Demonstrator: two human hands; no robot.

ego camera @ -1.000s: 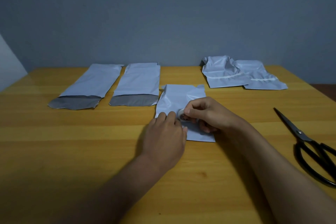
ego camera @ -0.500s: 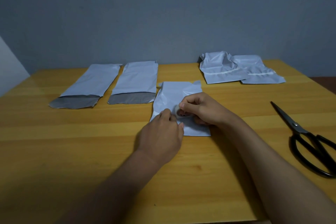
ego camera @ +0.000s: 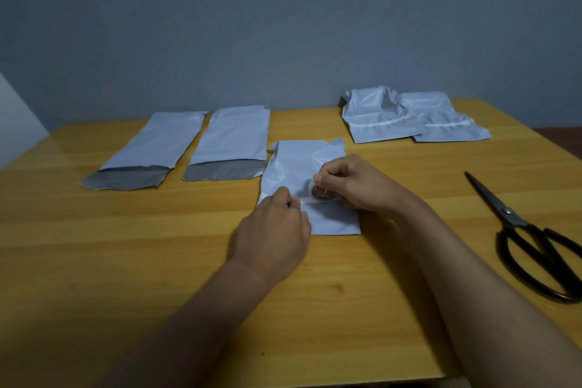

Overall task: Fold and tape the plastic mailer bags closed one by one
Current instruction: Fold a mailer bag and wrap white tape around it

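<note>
Folded white plastic mailer bag lies flat mid-table on the yellow wooden table, long axis running away from the person. Near edge of the bag sits well back from the table's front edge; wide bare wood in front of it and to its lower left.

Left hand rests on the bag's near-left corner, fingers curled, fingertips pressing or pinching the free end of the tape strip down on the bag; which of the 2 is not clear. Right hand grips a small roll of clear tape between thumb and fingers, roll touching the bag surface just right of the left fingertips. A short strip of tape runs between the 2 hands.

Left side: 2 unfolded white mailer bags with grey open flaps lie side by side, near edges facing the person. The right 1 lies just beside the working bag's left edge, narrow gap only.

Far right: 2 folded, taped white mailer bags overlapping, close to the table's back edge, apart from the working bag.

Right: black-handled scissors, blades together, tip pointing away and left, handles close to the table's right edge, well apart from the right forearm.
</note>
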